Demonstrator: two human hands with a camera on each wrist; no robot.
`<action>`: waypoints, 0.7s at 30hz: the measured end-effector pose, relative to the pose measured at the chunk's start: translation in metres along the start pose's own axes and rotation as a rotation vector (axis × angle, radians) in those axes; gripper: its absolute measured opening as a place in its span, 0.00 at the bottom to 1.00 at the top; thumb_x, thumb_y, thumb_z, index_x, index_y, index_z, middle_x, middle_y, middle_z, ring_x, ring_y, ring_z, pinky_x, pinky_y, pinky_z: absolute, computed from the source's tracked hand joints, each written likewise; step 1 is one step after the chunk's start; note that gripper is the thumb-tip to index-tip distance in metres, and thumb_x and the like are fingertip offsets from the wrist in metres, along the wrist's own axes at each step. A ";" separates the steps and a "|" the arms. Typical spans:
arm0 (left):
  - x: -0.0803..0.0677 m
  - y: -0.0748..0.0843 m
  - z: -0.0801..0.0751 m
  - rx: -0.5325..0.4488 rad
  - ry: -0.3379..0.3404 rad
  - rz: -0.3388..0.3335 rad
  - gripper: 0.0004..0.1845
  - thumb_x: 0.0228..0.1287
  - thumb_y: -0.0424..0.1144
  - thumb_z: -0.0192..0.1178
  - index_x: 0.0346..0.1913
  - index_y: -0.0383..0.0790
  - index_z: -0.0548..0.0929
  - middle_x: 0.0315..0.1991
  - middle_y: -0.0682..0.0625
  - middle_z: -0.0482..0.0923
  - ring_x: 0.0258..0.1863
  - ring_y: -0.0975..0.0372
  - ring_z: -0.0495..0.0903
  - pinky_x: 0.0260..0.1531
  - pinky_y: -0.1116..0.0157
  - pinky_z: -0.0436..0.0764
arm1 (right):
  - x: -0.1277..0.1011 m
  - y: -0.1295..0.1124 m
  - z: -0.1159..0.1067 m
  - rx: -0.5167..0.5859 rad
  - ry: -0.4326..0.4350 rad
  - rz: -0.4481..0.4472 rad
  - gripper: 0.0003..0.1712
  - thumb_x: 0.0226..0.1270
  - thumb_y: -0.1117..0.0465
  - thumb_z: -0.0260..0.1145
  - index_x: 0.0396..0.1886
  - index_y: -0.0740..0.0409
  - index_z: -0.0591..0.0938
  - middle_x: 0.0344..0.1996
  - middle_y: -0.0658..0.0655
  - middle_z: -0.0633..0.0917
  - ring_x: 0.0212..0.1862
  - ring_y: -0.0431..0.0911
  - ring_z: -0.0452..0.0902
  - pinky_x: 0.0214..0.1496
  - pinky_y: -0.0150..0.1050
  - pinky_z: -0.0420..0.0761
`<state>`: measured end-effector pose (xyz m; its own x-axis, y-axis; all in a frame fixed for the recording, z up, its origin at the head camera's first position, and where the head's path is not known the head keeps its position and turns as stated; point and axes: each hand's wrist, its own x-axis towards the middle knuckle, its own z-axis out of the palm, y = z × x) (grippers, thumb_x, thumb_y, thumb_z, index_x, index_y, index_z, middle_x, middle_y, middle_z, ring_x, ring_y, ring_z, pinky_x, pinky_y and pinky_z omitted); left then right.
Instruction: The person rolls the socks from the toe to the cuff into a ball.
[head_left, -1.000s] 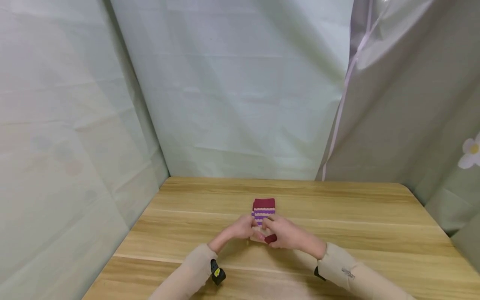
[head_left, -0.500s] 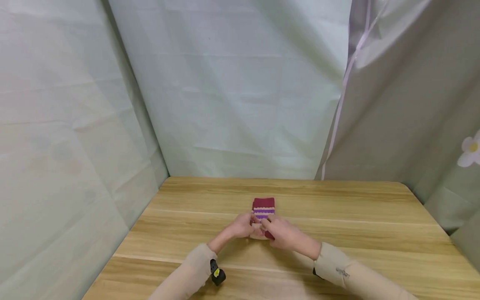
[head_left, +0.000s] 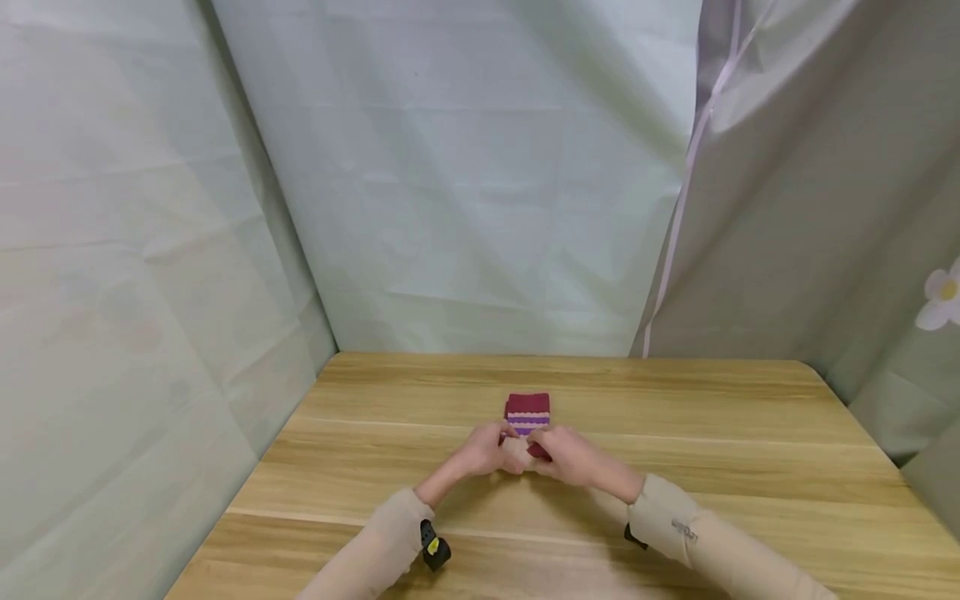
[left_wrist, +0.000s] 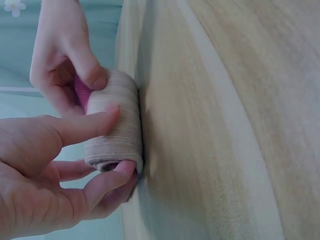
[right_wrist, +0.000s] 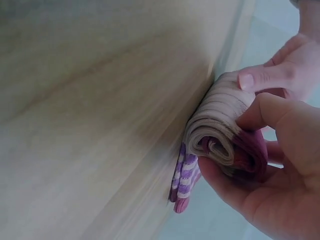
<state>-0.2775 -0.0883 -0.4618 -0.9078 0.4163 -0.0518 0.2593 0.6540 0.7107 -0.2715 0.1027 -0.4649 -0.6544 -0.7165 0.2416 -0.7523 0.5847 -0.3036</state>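
Observation:
A pair of knitted socks (head_left: pixel 528 403), maroon at the cuffs with purple and cream stripes, lies on the table with its near end rolled up. In the left wrist view the cream roll (left_wrist: pixel 120 122) shows its ribbed outer side, held between thumb and fingers of my left hand (head_left: pixel 482 450). My right hand (head_left: pixel 576 457) grips the other end of the roll, thumb on top and fingers beneath. The right wrist view shows the coiled layers end-on, with a maroon patch (right_wrist: pixel 257 150) beside them and the flat striped part (right_wrist: pixel 185 175) beyond.
The wooden table (head_left: pixel 375 483) reaches back to a pale curtain (head_left: pixel 480 208), with more curtain at the left and right. Each wrist wears a dark strap; the left one carries a small black device (head_left: pixel 435 546).
Both hands have moved slightly away from the body, rolling the near end of the socks further. Less of the striped part shows flat now, while the maroon cuff end stays in place.

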 end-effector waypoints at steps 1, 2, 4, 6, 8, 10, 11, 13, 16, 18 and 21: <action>0.000 0.000 0.000 0.001 -0.003 0.005 0.23 0.46 0.34 0.76 0.45 0.30 0.80 0.37 0.44 0.79 0.31 0.62 0.70 0.29 0.69 0.69 | 0.001 0.001 0.000 0.011 -0.004 0.007 0.07 0.61 0.64 0.69 0.30 0.59 0.77 0.20 0.48 0.75 0.23 0.33 0.62 0.25 0.25 0.66; 0.000 -0.001 -0.001 0.000 -0.008 0.008 0.23 0.45 0.34 0.76 0.45 0.30 0.80 0.36 0.45 0.79 0.31 0.62 0.70 0.29 0.69 0.69 | 0.001 0.001 -0.001 0.020 -0.007 0.010 0.07 0.62 0.64 0.68 0.29 0.59 0.77 0.20 0.49 0.75 0.23 0.33 0.62 0.24 0.25 0.67; 0.000 -0.001 -0.001 0.007 -0.010 0.014 0.23 0.46 0.34 0.76 0.45 0.30 0.80 0.35 0.46 0.79 0.30 0.62 0.69 0.28 0.70 0.68 | 0.002 0.001 -0.001 0.028 -0.012 0.017 0.06 0.63 0.64 0.67 0.30 0.60 0.78 0.21 0.49 0.76 0.24 0.34 0.64 0.25 0.26 0.68; 0.000 -0.002 -0.001 0.012 -0.010 0.012 0.22 0.46 0.34 0.76 0.45 0.30 0.81 0.33 0.47 0.78 0.29 0.63 0.68 0.26 0.70 0.67 | 0.001 0.001 -0.001 0.020 -0.021 0.019 0.05 0.64 0.64 0.66 0.31 0.61 0.78 0.22 0.50 0.78 0.24 0.34 0.66 0.26 0.27 0.70; -0.001 -0.002 -0.001 0.016 -0.008 0.004 0.23 0.46 0.34 0.76 0.46 0.30 0.81 0.33 0.47 0.78 0.29 0.63 0.68 0.26 0.70 0.67 | 0.001 0.001 0.000 0.007 -0.027 0.018 0.04 0.65 0.65 0.64 0.33 0.62 0.79 0.23 0.52 0.79 0.25 0.35 0.69 0.27 0.27 0.72; 0.000 -0.003 0.000 0.022 -0.004 -0.003 0.25 0.46 0.35 0.76 0.48 0.29 0.80 0.34 0.46 0.78 0.30 0.62 0.69 0.26 0.70 0.67 | 0.002 0.001 0.000 -0.009 -0.031 0.018 0.03 0.65 0.67 0.63 0.35 0.64 0.79 0.27 0.55 0.82 0.28 0.38 0.73 0.30 0.30 0.75; 0.000 -0.004 0.000 0.024 -0.001 -0.010 0.26 0.47 0.35 0.76 0.49 0.29 0.79 0.35 0.46 0.78 0.30 0.62 0.69 0.27 0.70 0.68 | 0.002 0.001 0.000 -0.010 -0.036 0.023 0.04 0.66 0.67 0.62 0.37 0.64 0.80 0.29 0.56 0.82 0.30 0.39 0.74 0.32 0.31 0.76; 0.001 -0.004 0.000 0.032 0.008 -0.013 0.27 0.47 0.36 0.76 0.50 0.30 0.78 0.36 0.46 0.78 0.31 0.61 0.70 0.29 0.69 0.69 | 0.003 0.002 0.000 -0.013 -0.044 0.028 0.05 0.68 0.67 0.60 0.38 0.65 0.80 0.31 0.58 0.83 0.33 0.41 0.76 0.34 0.33 0.78; 0.002 -0.004 0.000 0.042 0.021 0.004 0.26 0.47 0.35 0.75 0.50 0.33 0.77 0.38 0.44 0.78 0.33 0.60 0.70 0.31 0.68 0.69 | 0.004 0.002 -0.001 -0.028 -0.059 0.045 0.09 0.69 0.67 0.58 0.44 0.68 0.80 0.38 0.63 0.81 0.38 0.46 0.77 0.39 0.38 0.80; 0.003 -0.005 0.001 0.052 0.023 0.029 0.25 0.47 0.34 0.75 0.48 0.35 0.77 0.40 0.44 0.79 0.35 0.59 0.71 0.33 0.66 0.70 | 0.003 0.003 -0.002 -0.048 -0.067 0.049 0.11 0.69 0.67 0.58 0.46 0.69 0.79 0.39 0.65 0.79 0.39 0.48 0.74 0.40 0.40 0.78; 0.003 -0.007 0.003 0.081 0.026 0.067 0.24 0.45 0.34 0.76 0.46 0.38 0.77 0.44 0.43 0.80 0.39 0.58 0.73 0.38 0.63 0.73 | 0.002 0.003 -0.002 -0.078 -0.069 0.048 0.11 0.69 0.67 0.58 0.47 0.70 0.79 0.39 0.65 0.75 0.39 0.48 0.68 0.40 0.41 0.74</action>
<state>-0.2815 -0.0896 -0.4689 -0.8954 0.4452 0.0125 0.3447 0.6749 0.6525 -0.2748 0.1037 -0.4634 -0.6848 -0.7102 0.1633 -0.7258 0.6446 -0.2400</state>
